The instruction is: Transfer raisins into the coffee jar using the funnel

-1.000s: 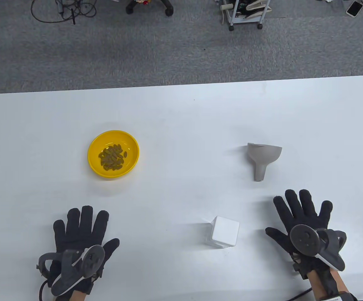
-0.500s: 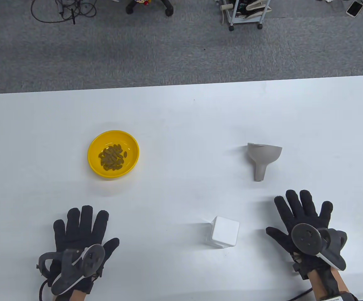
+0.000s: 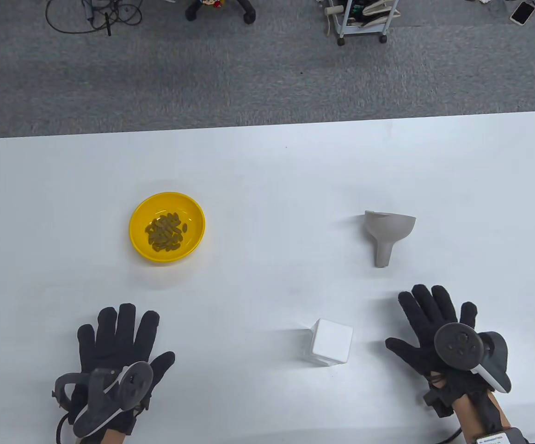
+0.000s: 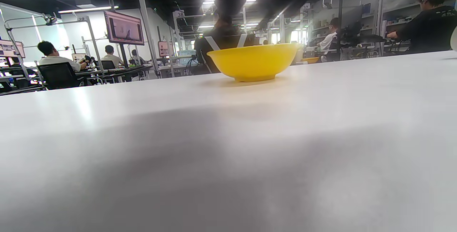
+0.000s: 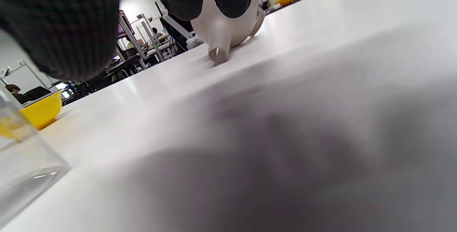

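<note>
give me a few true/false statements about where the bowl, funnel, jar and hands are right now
1. The funnel lies on its side on the table. True.
2. The raisins are in the jar. False: they sit in the yellow bowl.
3. The right hand grips the funnel. False: it is apart from the funnel, fingers spread.
4. The left hand holds nothing. True.
5. The jar has its white lid on. True.

Bright overhead light, soft shadows on the table [image 3: 267, 162]; wrist views blurred up close.
</note>
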